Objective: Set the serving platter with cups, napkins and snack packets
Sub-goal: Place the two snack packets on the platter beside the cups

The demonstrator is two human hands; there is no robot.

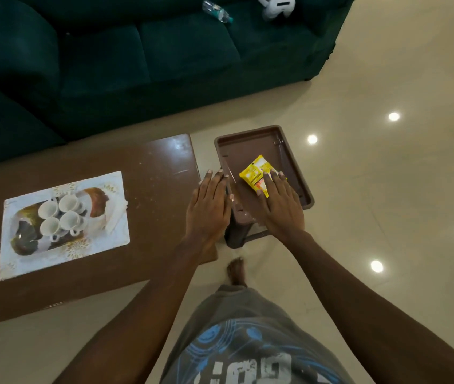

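A white patterned serving platter [103, 245] lies on the left of the brown table [151, 173]. Several white cups [59, 214] sit close together on the platter, with folded white napkins [116, 220] at its right side. A yellow snack packet [256, 173] lies on a brown plastic stool [250, 145] just right of the table. My right hand [281, 206] rests flat on the stool, its fingertips touching the packet's near edge. My left hand [209, 206] lies flat over the table's right end and the stool's left rim, holding nothing.
A dark green sofa [137, 51] stands behind the table, with a plastic bottle [217, 11] and a white headset [275, 5] on its cushions. Glossy beige floor tiles [386, 176] spread to the right. My bare foot [236, 273] stands below the stool.
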